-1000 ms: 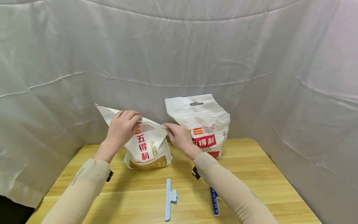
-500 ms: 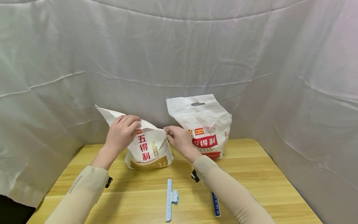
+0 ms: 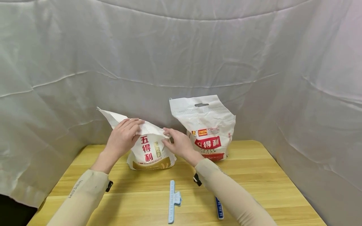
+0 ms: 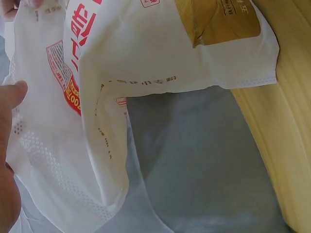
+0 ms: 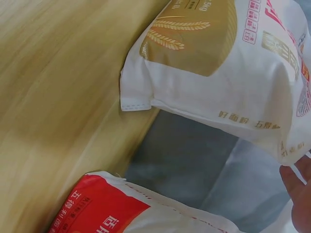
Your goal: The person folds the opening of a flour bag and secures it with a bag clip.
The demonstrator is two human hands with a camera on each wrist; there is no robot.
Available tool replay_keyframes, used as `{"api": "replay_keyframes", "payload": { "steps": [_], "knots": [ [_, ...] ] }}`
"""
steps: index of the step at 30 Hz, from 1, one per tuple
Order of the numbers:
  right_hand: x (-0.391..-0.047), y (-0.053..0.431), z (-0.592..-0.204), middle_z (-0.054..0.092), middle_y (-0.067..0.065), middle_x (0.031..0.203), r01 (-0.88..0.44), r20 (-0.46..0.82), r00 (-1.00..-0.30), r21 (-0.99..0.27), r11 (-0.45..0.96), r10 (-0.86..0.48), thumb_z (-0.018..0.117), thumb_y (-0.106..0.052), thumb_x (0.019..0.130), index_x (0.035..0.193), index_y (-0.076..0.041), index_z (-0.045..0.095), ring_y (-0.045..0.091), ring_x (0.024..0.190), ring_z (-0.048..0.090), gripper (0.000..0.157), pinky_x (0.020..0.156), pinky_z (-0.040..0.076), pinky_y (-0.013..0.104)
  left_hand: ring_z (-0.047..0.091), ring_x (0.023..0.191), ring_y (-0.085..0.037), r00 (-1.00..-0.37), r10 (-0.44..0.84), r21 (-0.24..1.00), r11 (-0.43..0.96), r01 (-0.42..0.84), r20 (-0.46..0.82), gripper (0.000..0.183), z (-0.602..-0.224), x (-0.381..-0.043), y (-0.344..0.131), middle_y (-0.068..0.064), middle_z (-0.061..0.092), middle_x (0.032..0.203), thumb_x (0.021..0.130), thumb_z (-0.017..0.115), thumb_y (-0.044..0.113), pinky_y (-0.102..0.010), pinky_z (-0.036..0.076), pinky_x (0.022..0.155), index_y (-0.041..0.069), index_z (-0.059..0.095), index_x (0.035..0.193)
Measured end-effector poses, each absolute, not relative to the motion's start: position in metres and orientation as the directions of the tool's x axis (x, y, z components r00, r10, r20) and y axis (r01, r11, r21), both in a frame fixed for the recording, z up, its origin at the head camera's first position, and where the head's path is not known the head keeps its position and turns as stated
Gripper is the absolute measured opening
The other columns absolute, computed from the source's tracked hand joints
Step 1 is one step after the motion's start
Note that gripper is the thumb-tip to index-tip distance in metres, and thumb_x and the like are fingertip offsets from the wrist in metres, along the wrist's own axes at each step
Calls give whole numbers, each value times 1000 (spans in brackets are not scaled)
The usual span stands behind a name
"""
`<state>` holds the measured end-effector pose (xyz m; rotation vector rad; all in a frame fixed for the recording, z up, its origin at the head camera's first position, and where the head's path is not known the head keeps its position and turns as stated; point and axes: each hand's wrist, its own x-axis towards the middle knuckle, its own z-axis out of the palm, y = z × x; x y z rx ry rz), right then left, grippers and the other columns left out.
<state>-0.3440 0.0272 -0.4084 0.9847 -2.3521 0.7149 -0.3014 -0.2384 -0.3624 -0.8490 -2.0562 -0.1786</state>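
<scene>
A white flour bag (image 3: 151, 153) with red characters and a gold band stands at the left back of the table, its upper part bent forward. My left hand (image 3: 122, 137) grips the folded top, fingers over the fold and thumb in front. In the left wrist view, that thumb (image 4: 13, 94) lies beside the dotted strip of the bag. My right hand (image 3: 181, 142) holds the right end of the fold, index finger on top and thumb lower down. Part of this hand (image 5: 302, 187) shows at the bag's corner in the right wrist view.
A second flour bag (image 3: 209, 125), with a red label and a handle slot, stands close to my right hand. Nearer lie a long light blue clip (image 3: 171, 201) and a dark blue clip (image 3: 219, 208), partly under my right sleeve. A grey curtain (image 3: 181, 56) hangs behind the table.
The top of the left flour bag has folded further forward and down, covering its small red label. Both hands have come slightly lower with it; the right thumb has spread from its fingers.
</scene>
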Motion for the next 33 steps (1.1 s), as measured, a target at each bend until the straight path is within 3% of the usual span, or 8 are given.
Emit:
{"api": "replay_keyframes", "payload": {
  "steps": [5, 9, 14, 20, 24, 33],
  "knots": [
    [-344, 27, -409, 64, -1, 144, -699, 529, -705, -400, 593, -473, 55, -38, 108, 127, -14, 65, 23, 127, 64, 32, 106, 51, 40, 66, 115, -36, -403, 497, -144, 748, 648, 768, 28, -361, -302, -238, -14, 74, 119, 78, 85, 13, -55, 49, 103, 4, 59, 89],
    [-344, 26, -408, 71, 3, 132, -667, 509, -740, -471, 578, -440, 49, -34, 111, 133, -15, 65, 24, 121, 65, 33, 104, 51, 43, 67, 111, -34, -417, 466, -113, 761, 639, 780, 23, -363, -303, -235, -12, 74, 113, 90, 73, 26, -54, 49, 100, 5, 63, 93],
    [-343, 24, -408, 72, 5, 126, -650, 493, -758, -509, 565, -428, 55, -29, 108, 135, -14, 63, 23, 115, 66, 32, 100, 52, 44, 68, 107, -34, -431, 434, -111, 795, 596, 791, 19, -361, -304, -232, -10, 75, 109, 93, 71, 18, -54, 49, 96, 5, 71, 107],
    [-344, 22, -408, 64, 7, 142, -652, 496, -755, -490, 579, -430, 56, -27, 107, 143, -13, 61, 27, 129, 60, 38, 110, 47, 44, 65, 115, -34, -493, 430, -103, 822, 559, 757, 33, -355, -303, -229, -10, 73, 121, 89, 80, 13, -53, 47, 100, 6, 74, 121],
    [-345, 21, -409, 63, 7, 144, -652, 504, -754, -495, 574, -422, 57, -23, 107, 144, -13, 61, 28, 134, 58, 38, 113, 45, 44, 65, 114, -34, -500, 423, -96, 826, 555, 756, 29, -354, -304, -228, -11, 74, 119, 91, 79, 12, -53, 47, 100, 5, 75, 119],
    [-351, 16, -412, 70, 2, 134, -669, 590, -731, -516, 535, -344, 65, -12, 103, 135, -16, 71, 22, 126, 65, 33, 108, 50, 37, 67, 107, -34, -487, 379, -63, 834, 548, 787, 21, -355, -311, -226, -8, 76, 111, 91, 79, 8, -51, 47, 101, 9, 77, 112]
  ]
}}
